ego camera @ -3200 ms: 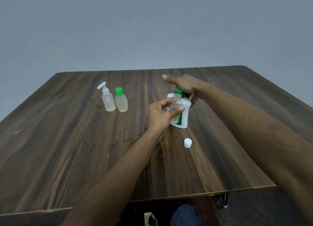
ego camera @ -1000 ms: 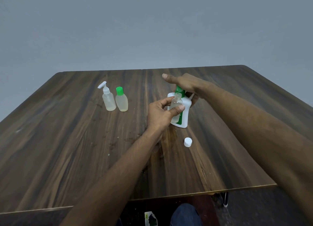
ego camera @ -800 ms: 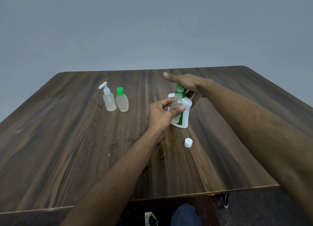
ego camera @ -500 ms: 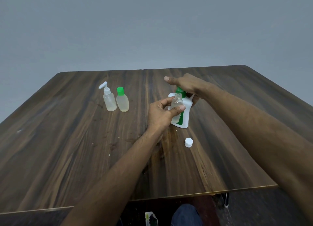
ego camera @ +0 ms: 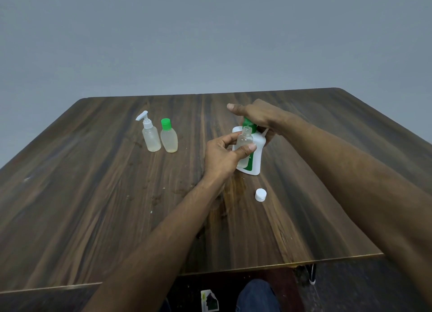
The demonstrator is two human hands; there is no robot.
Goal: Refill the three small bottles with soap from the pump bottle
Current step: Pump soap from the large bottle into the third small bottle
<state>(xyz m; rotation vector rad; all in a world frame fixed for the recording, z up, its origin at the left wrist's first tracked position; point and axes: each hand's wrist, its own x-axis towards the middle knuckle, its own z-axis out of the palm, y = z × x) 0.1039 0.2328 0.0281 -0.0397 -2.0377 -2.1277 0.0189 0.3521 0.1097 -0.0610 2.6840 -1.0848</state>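
Observation:
My left hand (ego camera: pixel 222 157) pinches a small clear uncapped bottle (ego camera: pixel 245 140) between thumb and fingers, its mouth just under the green pump nozzle. The white pump bottle (ego camera: pixel 255 162) stands on the table right behind it. My right hand (ego camera: pixel 257 115) lies over the green pump head, one digit stretched out to the left and the others curled down behind the bottle. A little pale liquid shows in the small bottle's base. Two more small bottles stand to the left: one with a white spray top (ego camera: pixel 150 136) and one with a green cap (ego camera: pixel 168 138).
A loose white cap (ego camera: pixel 260 194) lies on the dark wooden table (ego camera: pixel 93 194), nearer to me than the pump bottle. The table's near edge runs below my forearms, with a knee and the floor under it. A plain grey wall stands behind.
My right hand rose a little with the pump head, then came back down on it. The left hand and the small bottle stayed put.

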